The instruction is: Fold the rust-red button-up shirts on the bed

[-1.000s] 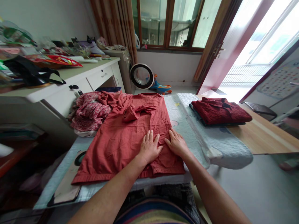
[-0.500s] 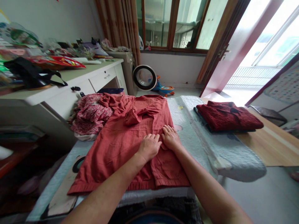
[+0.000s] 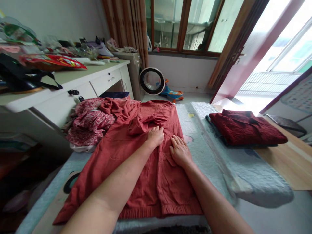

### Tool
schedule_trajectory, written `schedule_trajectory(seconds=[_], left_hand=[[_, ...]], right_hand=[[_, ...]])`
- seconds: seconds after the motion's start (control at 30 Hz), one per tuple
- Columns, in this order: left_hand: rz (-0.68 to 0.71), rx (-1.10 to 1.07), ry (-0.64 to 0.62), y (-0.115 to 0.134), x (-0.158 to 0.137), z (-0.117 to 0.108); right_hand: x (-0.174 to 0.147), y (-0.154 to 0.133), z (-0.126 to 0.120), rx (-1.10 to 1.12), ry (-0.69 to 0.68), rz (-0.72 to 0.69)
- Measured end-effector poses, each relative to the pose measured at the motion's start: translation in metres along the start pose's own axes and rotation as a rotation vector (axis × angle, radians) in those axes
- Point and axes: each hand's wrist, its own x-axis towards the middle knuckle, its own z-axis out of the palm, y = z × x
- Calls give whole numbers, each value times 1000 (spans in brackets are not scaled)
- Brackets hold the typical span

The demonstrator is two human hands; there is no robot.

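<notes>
A brick-red jacket (image 3: pixel 136 159) with a gathered hem lies spread over a pale blue padded cover, its hem toward me. Its upper part is bunched, and one sleeve (image 3: pixel 140 125) is folded across the front. My left hand (image 3: pixel 156 136) is at the upper front beside that sleeve, fingers curled together on the cloth near the front edge. To its right, my right hand (image 3: pixel 180 151) rests flat on the jacket's front panel, fingers stretched out, above a pocket flap (image 3: pixel 172 161).
A pink patterned cloth heap (image 3: pixel 91 122) lies left of the jacket. Folded dark red clothing (image 3: pixel 246 126) sits on the right of the blue cover (image 3: pixel 204 156). A cluttered white desk (image 3: pixel 97 73) stands at the left. Behind are an open round appliance door (image 3: pixel 152 81) and a blue-orange toy (image 3: pixel 172 92).
My left hand has moved up the jacket's front, away from me, toward the folded sleeve. My right hand stays on the right panel, slightly lower. The view has shifted a little.
</notes>
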Motion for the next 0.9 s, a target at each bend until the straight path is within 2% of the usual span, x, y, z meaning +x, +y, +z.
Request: schedule_trajectory(seconds=[0.17,0.3,0.4,0.5,0.57,0.67,0.77,0.83,0.9], left_hand=[[-123,-65,86,-17,11,10],[-88,-224,168,-26,10,20],[-39,-308,285,-29,10,26],[19,-309,424,-30,10,26],[48,-302,497,-29,10,21],[106,-275,575,-26,6,4],[143,-188,618,-25,2,-18],[92,-96,637,-29,0,-34],[-49,-8,638,-40,0,-49]], right_hand=[[0,0,2,-8,-14,10],[-2,-2,3,-30,-43,22],[2,-3,-8,-72,-82,-4],[25,-1,-30,-107,-242,-79],[53,-1,-44,-119,-393,-57],[98,-10,-50,-109,-334,-11],[128,-26,-34,-93,-225,43],[133,-35,-14,-32,-94,121],[130,-39,7,58,11,140]])
